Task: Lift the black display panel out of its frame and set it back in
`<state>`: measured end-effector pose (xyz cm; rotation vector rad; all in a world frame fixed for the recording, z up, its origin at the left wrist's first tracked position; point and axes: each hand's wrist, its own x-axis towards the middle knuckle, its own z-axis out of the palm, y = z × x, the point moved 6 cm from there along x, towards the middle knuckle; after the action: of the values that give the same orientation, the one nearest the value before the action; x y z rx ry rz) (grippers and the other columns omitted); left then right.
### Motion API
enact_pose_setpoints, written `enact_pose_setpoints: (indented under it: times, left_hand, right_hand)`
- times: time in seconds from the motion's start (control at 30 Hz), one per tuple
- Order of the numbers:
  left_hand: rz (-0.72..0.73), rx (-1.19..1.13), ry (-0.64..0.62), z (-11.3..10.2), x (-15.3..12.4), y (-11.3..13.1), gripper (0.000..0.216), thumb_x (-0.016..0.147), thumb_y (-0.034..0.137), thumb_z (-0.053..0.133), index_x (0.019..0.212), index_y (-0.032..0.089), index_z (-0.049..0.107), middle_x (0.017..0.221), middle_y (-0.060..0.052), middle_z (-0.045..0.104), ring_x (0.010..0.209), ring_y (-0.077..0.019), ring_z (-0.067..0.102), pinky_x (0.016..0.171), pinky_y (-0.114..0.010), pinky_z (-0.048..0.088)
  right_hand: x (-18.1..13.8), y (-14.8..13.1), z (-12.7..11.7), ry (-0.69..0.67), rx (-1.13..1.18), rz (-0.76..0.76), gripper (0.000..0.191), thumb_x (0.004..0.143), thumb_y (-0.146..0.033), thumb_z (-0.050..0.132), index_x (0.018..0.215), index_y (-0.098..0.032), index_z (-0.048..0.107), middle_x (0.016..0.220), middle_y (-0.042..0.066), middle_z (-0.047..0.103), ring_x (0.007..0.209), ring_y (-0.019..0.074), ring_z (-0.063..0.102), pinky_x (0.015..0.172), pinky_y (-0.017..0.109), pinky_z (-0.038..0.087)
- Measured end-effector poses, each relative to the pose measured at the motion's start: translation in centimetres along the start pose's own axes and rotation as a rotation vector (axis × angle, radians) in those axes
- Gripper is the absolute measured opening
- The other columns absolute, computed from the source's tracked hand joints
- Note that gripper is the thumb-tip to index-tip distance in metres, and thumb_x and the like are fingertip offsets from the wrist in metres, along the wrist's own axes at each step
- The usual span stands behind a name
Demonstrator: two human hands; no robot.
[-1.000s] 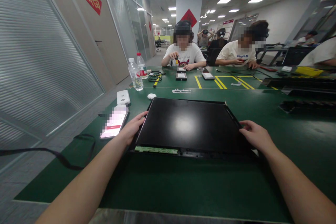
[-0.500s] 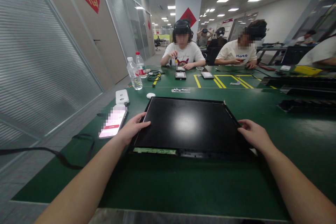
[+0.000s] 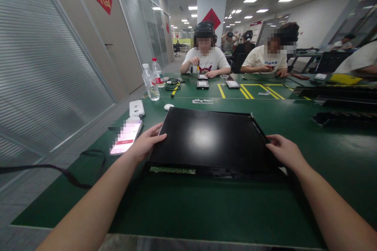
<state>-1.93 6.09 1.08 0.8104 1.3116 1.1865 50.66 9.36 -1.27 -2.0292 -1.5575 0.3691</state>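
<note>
A black display panel [image 3: 212, 137] lies face up in front of me over a dark frame [image 3: 235, 174]. Its left side is slightly raised. A green circuit board strip [image 3: 172, 170] shows along the near edge, at the left. My left hand [image 3: 149, 141] grips the panel's left edge, thumb on top and the other fingers mostly hidden beneath. At the opposite edge, my right hand [image 3: 284, 150] is closed round the side, thumb uppermost. Whether it holds the panel alone or the frame as well, I cannot tell.
Left of the panel lie a lit phone [image 3: 126, 137] and a white device [image 3: 136, 108]. Two bottles [image 3: 150, 82] stand behind them. Small metal pieces [image 3: 202, 101] lie beyond the panel, and long black parts [image 3: 338, 117] at right. Across the green table [image 3: 206, 211] sit two people.
The panel's left side has risen a little and shifted slightly left with my left hand. More of the circuit board strip is shaded. My right hand has barely moved.
</note>
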Motion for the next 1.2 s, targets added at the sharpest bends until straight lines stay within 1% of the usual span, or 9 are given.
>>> enact_pose_setpoints:
  times: [0.2,0.47,0.63,0.77,0.83,0.93,1.07,1.13,1.2]
  left_hand:
    - [0.098,-0.015,-0.082,0.4,0.0,0.6,0.074,0.069,0.020,0.094,0.140,0.024,0.072,0.136,-0.011,0.079,0.120,-0.0344,0.077,0.099,-0.040,0.066]
    - [0.291,0.058,-0.147,1.7,-1.2,2.5,0.095,0.069,0.040,0.095,0.155,0.021,0.060,0.156,-0.012,0.065,0.143,-0.0407,0.060,0.116,-0.047,0.055]
    - [0.395,0.064,-0.121,1.7,-1.5,3.0,0.094,0.072,0.043,0.092,0.157,0.024,0.059,0.162,-0.009,0.060,0.151,-0.0407,0.051,0.123,-0.048,0.047]
    - [0.421,0.032,-0.098,1.3,-1.3,3.1,0.090,0.073,0.040,0.090,0.157,0.026,0.060,0.161,-0.007,0.061,0.151,-0.0399,0.051,0.126,-0.049,0.044]
    - [0.442,0.019,-0.076,0.9,-1.1,3.2,0.086,0.074,0.040,0.089,0.155,0.026,0.062,0.160,-0.005,0.062,0.151,-0.0403,0.052,0.126,-0.049,0.043]
    - [0.472,0.005,-0.050,0.4,-0.8,3.4,0.083,0.073,0.040,0.088,0.152,0.025,0.066,0.157,-0.005,0.065,0.151,-0.0413,0.052,0.126,-0.049,0.043]
    - [0.456,-0.006,-0.073,0.3,-0.2,3.0,0.085,0.071,0.040,0.089,0.151,0.023,0.067,0.154,-0.006,0.068,0.151,-0.0419,0.051,0.125,-0.048,0.043]
    - [0.435,0.000,-0.064,0.1,0.3,2.5,0.084,0.070,0.044,0.091,0.147,0.020,0.070,0.150,-0.009,0.071,0.149,-0.0429,0.052,0.125,-0.049,0.042]
    - [0.413,0.028,-0.047,-0.1,0.8,2.0,0.079,0.071,0.053,0.089,0.141,0.017,0.074,0.147,-0.013,0.072,0.148,-0.0440,0.054,0.124,-0.052,0.042]
  right_hand:
    - [-0.2,-0.1,0.1,-0.018,0.001,0.042,0.041,0.074,-0.036,0.063,0.109,-0.021,0.077,0.080,0.003,0.070,0.072,0.0218,0.065,0.070,0.035,0.050]
    - [-0.2,-0.2,-0.2,0.038,0.091,0.035,0.063,0.075,-0.049,0.065,0.132,-0.022,0.074,0.086,0.003,0.072,0.069,0.0222,0.064,0.073,0.038,0.052]
    - [0.1,-0.2,-0.4,0.111,0.256,0.085,0.040,0.072,-0.055,0.069,0.092,-0.022,0.080,0.108,0.013,0.076,0.108,0.0328,0.070,0.102,0.048,0.051]
    - [-0.5,-0.9,-1.1,0.189,0.566,0.092,0.027,0.059,-0.044,0.078,0.078,-0.025,0.076,0.108,0.009,0.078,0.120,0.0345,0.068,0.116,0.050,0.045]
    - [-1.3,-1.4,-1.3,0.157,0.837,0.161,0.033,0.058,-0.040,0.081,0.087,-0.026,0.078,0.104,0.006,0.080,0.117,0.0333,0.071,0.113,0.049,0.050]
    - [-2.9,-2.9,-1.4,-0.051,1.199,0.265,0.047,0.063,-0.041,0.080,0.108,-0.029,0.079,0.102,0.004,0.082,0.107,0.0332,0.077,0.100,0.049,0.060]
    - [-4.9,-2.6,-1.5,-0.175,1.293,0.604,0.037,0.065,-0.033,0.075,0.101,-0.026,0.079,0.094,0.007,0.083,0.097,0.0358,0.080,0.089,0.051,0.066]
    - [-5.1,-1.8,-1.5,-0.153,1.285,0.678,0.032,0.066,-0.029,0.074,0.098,-0.026,0.078,0.089,0.007,0.082,0.092,0.0357,0.080,0.087,0.052,0.067]
    - [-4.5,-0.6,-2.1,0.010,1.258,0.634,0.028,0.065,-0.022,0.073,0.092,-0.028,0.077,0.082,0.004,0.080,0.087,0.0326,0.080,0.086,0.050,0.068]
